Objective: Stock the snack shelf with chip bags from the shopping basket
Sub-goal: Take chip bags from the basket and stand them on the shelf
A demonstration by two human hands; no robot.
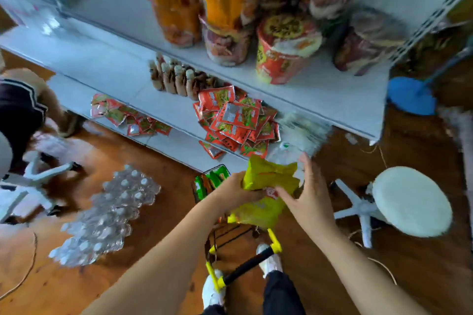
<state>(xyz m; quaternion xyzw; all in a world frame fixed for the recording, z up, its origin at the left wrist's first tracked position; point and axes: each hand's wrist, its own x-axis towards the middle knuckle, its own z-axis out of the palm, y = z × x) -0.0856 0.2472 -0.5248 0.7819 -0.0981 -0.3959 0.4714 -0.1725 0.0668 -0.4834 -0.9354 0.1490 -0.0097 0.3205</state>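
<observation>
Above the shopping basket (243, 271), both hands meet on yellow chip bags. My left hand (236, 193) grips the upper yellow chip bag (270, 172) by its left edge. My right hand (305, 193) touches its right side with straight fingers, thumb near a red logo. A second yellow chip bag (258, 213) lies just below, over the basket. Green chip bags (211, 180) stick out behind my left hand. The basket has a black handle with yellow joints. The white snack shelf (179, 120) holds a heap of red packets (235, 123).
Large noodle cups (284, 51) stand on the upper shelf. Brown bottles (176, 77) sit on the lower one. Shrink-wrapped water bottles (107, 215) lie on the wooden floor at left. A white stool (409, 199) stands at right, and another person (23, 110) crouches at far left.
</observation>
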